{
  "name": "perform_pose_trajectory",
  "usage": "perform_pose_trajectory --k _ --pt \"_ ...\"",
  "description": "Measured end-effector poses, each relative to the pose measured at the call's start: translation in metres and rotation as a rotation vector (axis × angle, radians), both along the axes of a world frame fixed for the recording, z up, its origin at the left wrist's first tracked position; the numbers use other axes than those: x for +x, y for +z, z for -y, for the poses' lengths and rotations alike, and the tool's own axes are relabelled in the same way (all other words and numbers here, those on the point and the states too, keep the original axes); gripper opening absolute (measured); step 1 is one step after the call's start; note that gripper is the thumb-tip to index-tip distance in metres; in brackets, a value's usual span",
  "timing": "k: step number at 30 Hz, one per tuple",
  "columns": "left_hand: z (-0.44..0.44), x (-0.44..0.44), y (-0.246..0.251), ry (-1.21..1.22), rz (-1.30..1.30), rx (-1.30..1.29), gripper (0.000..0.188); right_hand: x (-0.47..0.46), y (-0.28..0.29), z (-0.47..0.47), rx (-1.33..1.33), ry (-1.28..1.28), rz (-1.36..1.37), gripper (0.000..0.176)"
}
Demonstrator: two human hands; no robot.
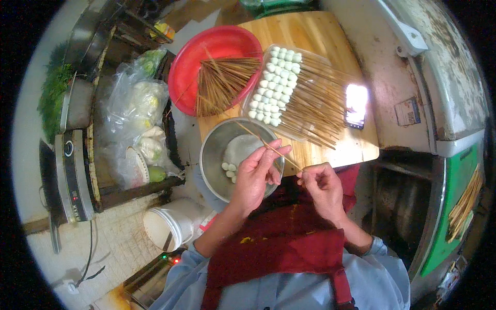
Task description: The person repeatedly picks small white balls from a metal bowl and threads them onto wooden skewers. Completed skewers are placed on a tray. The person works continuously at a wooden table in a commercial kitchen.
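Observation:
Between my two hands stretches a thin wooden skewer [250,131]. My left hand [257,170] pinches it near its middle, over the rim of a round metal pot [209,135]. At the skewer's lower end, my right hand [321,184] grips it with thumb and fingertips. A few small pale round balls [229,167], perhaps eggs, lie in the pot, partly hidden by my left wrist. Beyond my hands, a clear plastic tray [321,66] holds rows of skewered pale balls [275,83], their sticks pointing right.
A red plastic basin [184,66] with many loose skewers [221,83] stands on the wooden table [298,29]. A lit phone [355,104] lies at the table's right. Bagged vegetables [143,100] sit left. A white bucket [170,228] stands beside my left arm, and an appliance [407,93] rises right.

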State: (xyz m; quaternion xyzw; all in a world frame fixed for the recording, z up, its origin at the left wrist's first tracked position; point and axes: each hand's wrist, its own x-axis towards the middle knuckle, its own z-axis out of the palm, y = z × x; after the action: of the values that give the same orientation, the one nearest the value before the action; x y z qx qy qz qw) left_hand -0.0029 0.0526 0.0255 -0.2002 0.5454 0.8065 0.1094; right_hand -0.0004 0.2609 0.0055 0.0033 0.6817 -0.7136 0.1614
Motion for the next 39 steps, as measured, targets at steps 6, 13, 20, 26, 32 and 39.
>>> perform_pose_trajectory --k 6,13,20,26,32,39 --pt "0.001 0.005 -0.018 -0.057 -0.067 -0.057 0.031 -0.033 0.015 -0.007 0.364 0.124 -0.297 0.026" --pt "-0.014 0.016 -0.029 -0.478 0.021 -0.424 0.019 -0.045 0.021 0.035 0.298 0.197 -0.508 0.023" --pt "0.031 -0.016 -0.002 0.091 -0.307 -0.543 0.032 -0.049 0.003 0.029 0.356 0.194 -0.720 0.020" --pt "0.049 -0.036 -0.010 0.403 -0.179 -0.431 0.034 -0.034 -0.011 0.017 0.368 0.274 -0.590 0.022" --pt "0.047 -0.030 -0.028 0.432 -0.125 -0.538 0.037 -0.036 -0.014 0.023 0.485 0.247 -0.554 0.026" --pt "0.029 -0.017 -0.045 0.506 -0.140 -0.258 0.034 -0.045 -0.011 0.041 0.550 0.269 -0.716 0.015"
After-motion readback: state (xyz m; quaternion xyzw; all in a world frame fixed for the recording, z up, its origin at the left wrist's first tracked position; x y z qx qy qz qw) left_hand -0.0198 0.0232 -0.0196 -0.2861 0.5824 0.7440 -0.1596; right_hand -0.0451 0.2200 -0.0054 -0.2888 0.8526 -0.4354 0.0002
